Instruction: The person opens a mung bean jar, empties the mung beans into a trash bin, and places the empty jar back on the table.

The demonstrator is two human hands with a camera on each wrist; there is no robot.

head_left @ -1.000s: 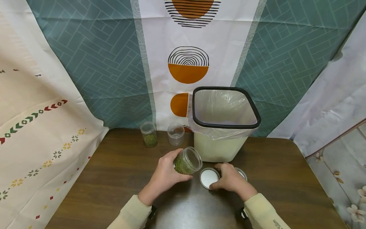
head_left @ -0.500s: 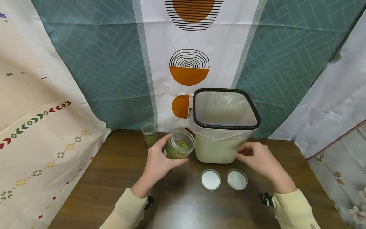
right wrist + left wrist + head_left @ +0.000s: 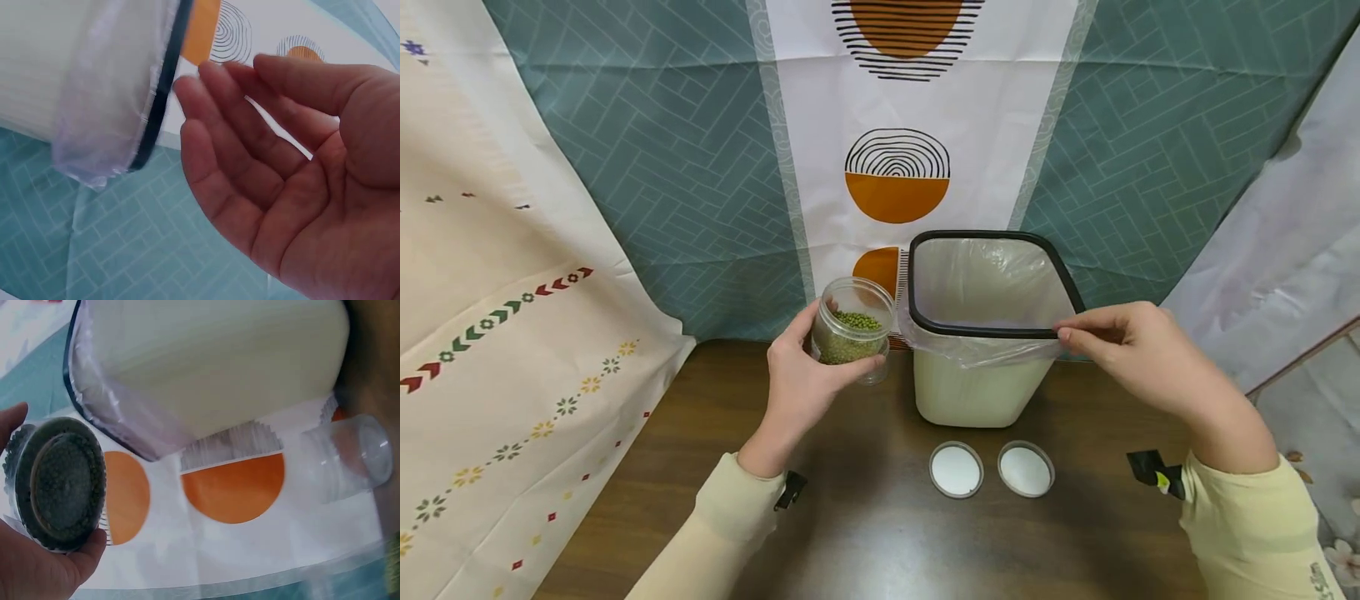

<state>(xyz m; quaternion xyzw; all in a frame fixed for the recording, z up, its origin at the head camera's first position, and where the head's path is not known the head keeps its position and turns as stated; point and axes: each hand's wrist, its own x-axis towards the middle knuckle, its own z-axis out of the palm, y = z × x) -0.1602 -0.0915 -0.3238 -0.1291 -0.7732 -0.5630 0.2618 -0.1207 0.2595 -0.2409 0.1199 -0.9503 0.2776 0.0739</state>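
Observation:
My left hand (image 3: 797, 367) grips a clear lidless jar (image 3: 850, 346) part full of small green beans. The jar is raised off the table and tilted, its mouth facing up and towards the head camera; the left wrist view shows its base (image 3: 62, 484). To its right stands a cream trash bin (image 3: 977, 392) with a black rim and a clear plastic liner (image 3: 970, 354). My right hand (image 3: 1138, 350) is beside the bin's right front corner, fingers loosely bent. In the right wrist view, nothing lies in that hand (image 3: 294, 162), and its fingertips are close to the rim (image 3: 156, 112).
Two round lids, one left (image 3: 956, 471) and one right (image 3: 1026, 469), lie white side up on the brown table (image 3: 865, 533). An empty clear jar (image 3: 350, 456) stands behind the held jar. At the left wrist view's right edge, green beans (image 3: 394, 562) show. Patterned cloth (image 3: 700, 167) hangs behind.
My left hand has lifted the jar of beans up and left, turning its mouth more upright. From over the right lid, my right hand has moved up and right to the bin's rim.

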